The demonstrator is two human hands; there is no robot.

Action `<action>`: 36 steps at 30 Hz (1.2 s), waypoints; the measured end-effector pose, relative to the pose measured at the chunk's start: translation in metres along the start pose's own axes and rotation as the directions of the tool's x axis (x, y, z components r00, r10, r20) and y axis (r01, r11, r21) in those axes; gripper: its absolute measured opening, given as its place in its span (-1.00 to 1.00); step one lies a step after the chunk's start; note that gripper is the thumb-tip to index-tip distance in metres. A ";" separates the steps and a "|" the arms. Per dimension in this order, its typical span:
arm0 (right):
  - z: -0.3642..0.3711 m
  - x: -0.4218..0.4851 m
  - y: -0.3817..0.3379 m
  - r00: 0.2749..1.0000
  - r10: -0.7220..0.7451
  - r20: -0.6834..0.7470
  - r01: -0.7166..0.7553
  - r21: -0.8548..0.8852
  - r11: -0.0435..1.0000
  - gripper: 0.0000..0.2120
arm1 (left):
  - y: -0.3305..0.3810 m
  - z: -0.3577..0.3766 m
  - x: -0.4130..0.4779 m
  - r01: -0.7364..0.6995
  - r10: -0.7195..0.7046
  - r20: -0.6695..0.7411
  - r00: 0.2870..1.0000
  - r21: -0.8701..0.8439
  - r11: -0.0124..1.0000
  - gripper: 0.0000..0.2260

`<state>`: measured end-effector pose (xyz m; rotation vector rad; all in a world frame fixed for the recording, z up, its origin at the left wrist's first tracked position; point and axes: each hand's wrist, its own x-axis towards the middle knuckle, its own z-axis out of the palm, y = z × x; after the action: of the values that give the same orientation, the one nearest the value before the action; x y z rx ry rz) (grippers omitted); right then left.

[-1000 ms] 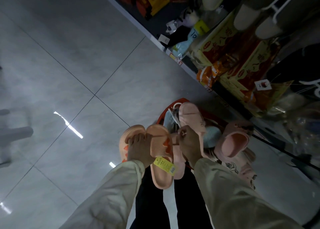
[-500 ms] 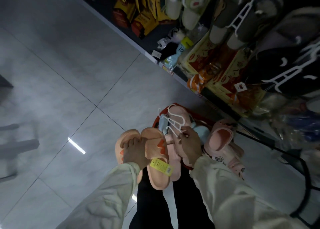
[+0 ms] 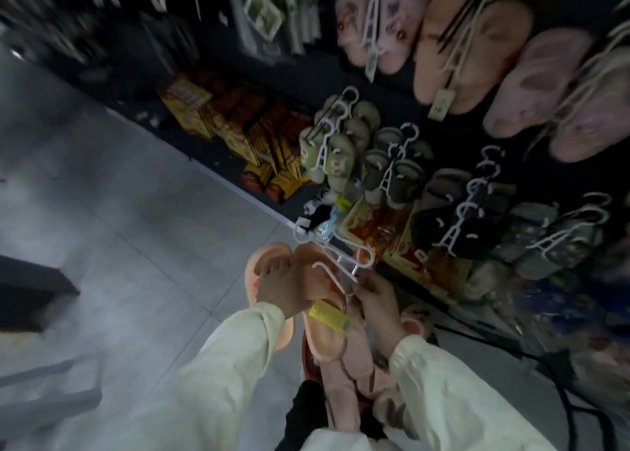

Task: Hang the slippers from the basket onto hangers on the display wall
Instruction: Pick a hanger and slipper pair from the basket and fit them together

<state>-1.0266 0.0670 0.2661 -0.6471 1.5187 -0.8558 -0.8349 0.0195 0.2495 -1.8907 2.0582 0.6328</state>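
Note:
My left hand (image 3: 284,288) grips a pair of orange slippers (image 3: 315,334) with a yellow tag (image 3: 329,316), held side by side in the lower middle. My right hand (image 3: 376,297) pinches the lower end of a white plastic hanger (image 3: 335,258) that rises just above the slippers' toes. Below my hands the red basket (image 3: 303,355) shows only a strip of rim, with pink slippers (image 3: 344,392) in it. The dark display wall (image 3: 402,85) on the right carries several pairs of slippers on white hangers.
Pink and peach slippers (image 3: 474,48) hang high on the wall; green (image 3: 332,150), grey and black pairs (image 3: 453,225) hang lower. Yellow and orange packaged goods (image 3: 238,133) fill the bottom shelf. Grey tiled floor (image 3: 112,212) lies left, with a dark object (image 3: 30,293) at the left edge.
My view has swung up from the floor and basket to the display wall. My right hand has lifted the white hanger out of the basket to above the orange slippers, which have risen too.

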 end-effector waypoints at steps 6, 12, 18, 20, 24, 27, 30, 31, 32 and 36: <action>-0.015 -0.054 -0.078 0.994 -0.105 -0.008 0.106 0.041 0.994 -0.82 | 0.035 -0.107 -0.020 -0.200 0.206 -0.243 0.948 0.048 0.979 -0.13; -0.033 -0.115 -0.148 0.974 -0.224 0.011 0.224 0.033 0.974 -0.89 | 0.072 -0.180 -0.048 -0.310 0.383 -0.375 0.844 0.243 0.919 -0.18; -0.062 -0.152 -0.187 0.981 -0.131 0.144 0.132 0.005 0.991 -0.52 | 0.111 -0.213 -0.069 -0.405 0.522 -0.434 0.734 0.337 0.850 -0.32; -0.072 -0.160 -0.195 0.974 -0.109 0.200 0.110 0.007 0.994 -0.45 | 0.122 -0.219 -0.073 -0.440 0.570 -0.455 0.684 0.365 0.820 -0.36; -0.080 -0.170 -0.200 0.955 -0.295 -0.012 0.287 -0.202 0.936 -0.45 | 0.143 -0.228 -0.081 -0.477 0.651 -0.509 0.563 0.443 0.759 -0.40; -0.087 -0.170 -0.196 0.851 -0.499 -0.166 0.401 -0.408 0.820 -0.49 | 0.155 -0.235 -0.085 -0.510 0.678 -0.499 0.540 0.447 0.735 -0.39; -0.094 -0.172 -0.193 0.767 -0.607 -0.207 0.461 -0.480 0.747 -0.53 | 0.161 -0.242 -0.086 -0.531 0.684 -0.451 0.574 0.430 0.730 -0.33; -0.095 -0.175 -0.194 0.754 -0.620 -0.218 0.474 -0.474 0.742 -0.55 | 0.162 -0.245 -0.088 -0.543 0.684 -0.432 0.588 0.416 0.729 -0.31; -0.095 -0.178 -0.195 0.742 -0.631 -0.228 0.480 -0.476 0.737 -0.58 | 0.164 -0.247 -0.090 -0.553 0.684 -0.415 0.600 0.402 0.730 -0.30; -0.090 -0.189 -0.198 0.701 -0.677 -0.224 0.525 -0.480 0.703 -0.66 | 0.168 -0.250 -0.099 -0.578 0.700 -0.441 0.562 0.396 0.714 -0.37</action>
<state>-1.1060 0.1195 0.5378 -1.4092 1.8831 -1.2623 -0.9678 -0.0090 0.5359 -1.2255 3.1092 -0.0802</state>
